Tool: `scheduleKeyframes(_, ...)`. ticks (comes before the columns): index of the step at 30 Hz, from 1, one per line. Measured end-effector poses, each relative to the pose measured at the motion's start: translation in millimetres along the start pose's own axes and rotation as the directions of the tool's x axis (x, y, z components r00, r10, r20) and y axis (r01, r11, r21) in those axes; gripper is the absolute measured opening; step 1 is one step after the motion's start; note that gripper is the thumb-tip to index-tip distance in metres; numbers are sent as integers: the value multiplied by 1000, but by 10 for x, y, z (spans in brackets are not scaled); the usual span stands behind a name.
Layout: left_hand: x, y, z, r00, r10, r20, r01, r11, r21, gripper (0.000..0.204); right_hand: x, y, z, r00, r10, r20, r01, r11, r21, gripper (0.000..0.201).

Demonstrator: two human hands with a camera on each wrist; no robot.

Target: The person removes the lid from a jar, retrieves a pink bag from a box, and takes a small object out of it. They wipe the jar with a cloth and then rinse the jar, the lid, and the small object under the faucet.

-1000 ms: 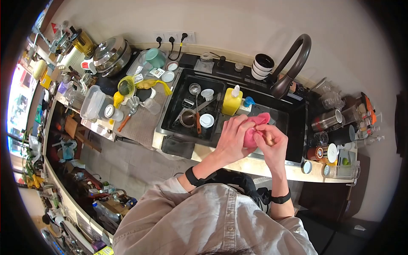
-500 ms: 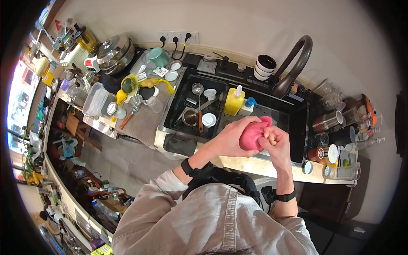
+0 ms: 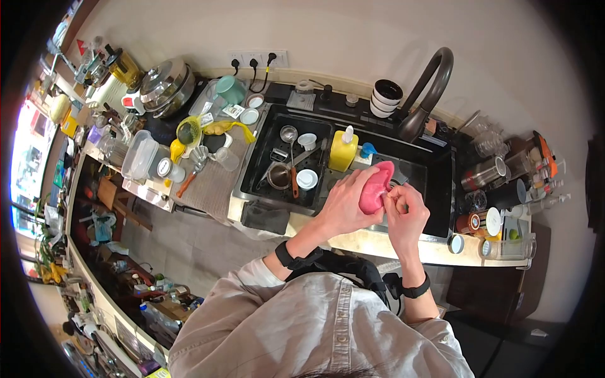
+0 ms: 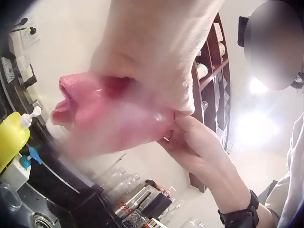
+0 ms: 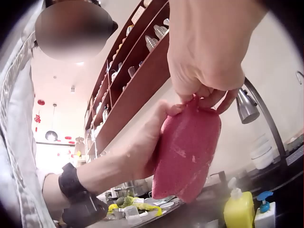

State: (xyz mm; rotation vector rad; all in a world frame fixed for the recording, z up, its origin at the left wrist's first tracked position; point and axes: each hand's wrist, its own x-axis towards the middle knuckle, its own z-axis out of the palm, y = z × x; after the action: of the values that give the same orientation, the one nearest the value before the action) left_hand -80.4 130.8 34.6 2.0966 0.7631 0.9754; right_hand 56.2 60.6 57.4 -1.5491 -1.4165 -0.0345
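A pink cloth is held up over the front of the sink, bunched into a rounded pouch. My left hand grips it from the left, fingers behind and thumb along the near side. With thumb and fingertips, my right hand pinches a gathered bit of the cloth at its right side. In the right wrist view, the cloth hangs below the pinching fingers in a flattened, two-cornered shape with pale streaks. The left wrist view shows the cloth folded open at one end; I cannot tell whether anything is inside it.
The black sink holds a ladle, a strainer and small white items in its left basin. A yellow pump bottle stands behind my hands, under the dark faucet. Stacked bowls stand at the back; jars and bottles crowd the right.
The cloth has been turned and squeezed between my hands, going from a round bulge to a narrower fold. My right fingers have shifted their pinch along its right side.
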Motion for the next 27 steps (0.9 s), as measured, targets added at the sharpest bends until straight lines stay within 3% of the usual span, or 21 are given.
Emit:
scheduleKeyframes(6,-40,15,67,996,-76,-38,77,997,26,80,-91,-13,84,984,-70,-165,40,984,-176,13)
scheduleKeyframes(9,-39,58,65,993,-97,-67,101,993,67,80,-115,40,118,962,-171,-212,115,961,-252,14)
scheduleKeyframes(15,-52,123,80,984,-153,-90,164,978,128,79,-82,112,175,925,-260,-278,198,953,-230,17)
scheduleKeyframes(18,-83,70,140,978,-192,-87,200,975,92,78,-48,85,151,934,-272,-233,223,951,-216,17)
scheduleKeyframes(20,-93,66,152,970,-231,-74,237,968,84,77,-94,23,97,992,34,-117,-53,985,-164,15)
scheduleKeyframes(21,-92,59,147,972,-228,-60,231,971,55,76,-100,-11,66,981,187,-53,-193,970,-148,14)
scheduleKeyframes(23,-93,32,112,974,-222,-32,223,975,-1,74,-12,-83,-28,942,329,69,-333,941,66,13)
scheduleKeyframes(24,-80,8,82,964,-263,-32,262,965,-15,74,19,-95,-54,913,384,140,-404,900,166,14)
scheduleKeyframes(27,-39,-47,13,942,-335,-38,332,941,-56,71,-94,-28,-40,932,310,189,-351,901,253,15)
